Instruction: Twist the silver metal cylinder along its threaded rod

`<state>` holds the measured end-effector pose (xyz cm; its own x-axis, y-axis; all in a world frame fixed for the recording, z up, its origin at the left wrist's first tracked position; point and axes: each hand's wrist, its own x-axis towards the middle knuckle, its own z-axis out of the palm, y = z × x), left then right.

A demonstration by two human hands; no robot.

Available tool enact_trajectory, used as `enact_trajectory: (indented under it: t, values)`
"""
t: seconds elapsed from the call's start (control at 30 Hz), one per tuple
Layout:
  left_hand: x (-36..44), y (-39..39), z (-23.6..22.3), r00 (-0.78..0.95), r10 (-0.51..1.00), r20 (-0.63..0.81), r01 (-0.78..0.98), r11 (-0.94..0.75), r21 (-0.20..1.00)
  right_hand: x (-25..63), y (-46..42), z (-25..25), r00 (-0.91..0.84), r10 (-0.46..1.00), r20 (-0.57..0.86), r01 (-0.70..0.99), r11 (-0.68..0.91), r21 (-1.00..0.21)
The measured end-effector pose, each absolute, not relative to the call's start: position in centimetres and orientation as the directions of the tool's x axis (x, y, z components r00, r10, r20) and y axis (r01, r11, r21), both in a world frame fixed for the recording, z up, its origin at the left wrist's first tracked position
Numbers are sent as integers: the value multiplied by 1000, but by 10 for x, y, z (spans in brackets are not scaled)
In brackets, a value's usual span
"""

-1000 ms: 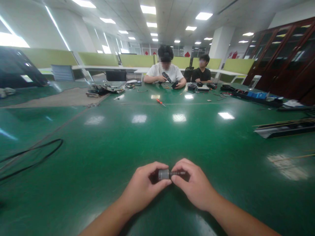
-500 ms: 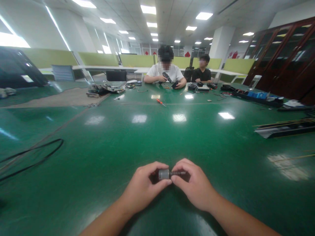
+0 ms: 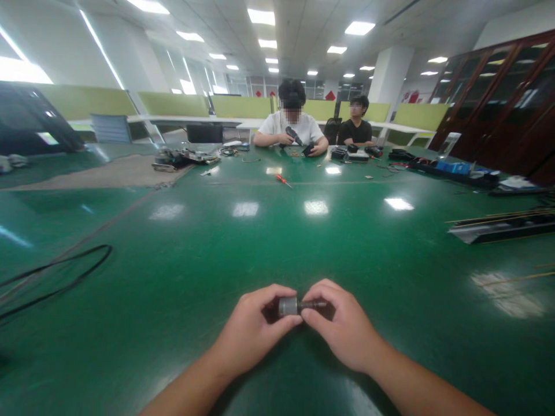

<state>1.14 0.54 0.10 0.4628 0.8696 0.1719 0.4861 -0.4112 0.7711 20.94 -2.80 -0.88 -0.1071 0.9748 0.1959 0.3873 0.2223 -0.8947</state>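
The left hand [image 3: 249, 329] has thumb and fingers closed narrowly about the thick grey end of a metal part [image 3: 288, 307]. The part lies low in the middle, between the two hands, its long axis nearly level and running left to right; its thin dark rod points right. The right hand [image 3: 347, 326] pinches the rod near the thick end, its fingertips partly hiding the metal. Whether the part touches the green table [image 3: 277, 242] cannot be told.

Around them, from the left, a black cable [image 3: 82, 277] bends in a loop, well apart from the hands. Farther back sits a pile of parts [image 3: 177, 158]. Beyond the hands, a screwdriver [image 3: 283, 180] lies with its red handle to the left. At the right edge lies a long tray [image 3: 498, 226].

Counted left to right: one cable, one pile whose pieces run together, one metal part, one screwdriver, two people across the table, one long tray.
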Motion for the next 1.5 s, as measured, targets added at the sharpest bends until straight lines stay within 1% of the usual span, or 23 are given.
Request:
enact_trajectory:
  t: [1.5]
  values:
    - [9,6,4,455,875,168,460,-393,796,210,-29,-8,-107,980,169,378,198,-904]
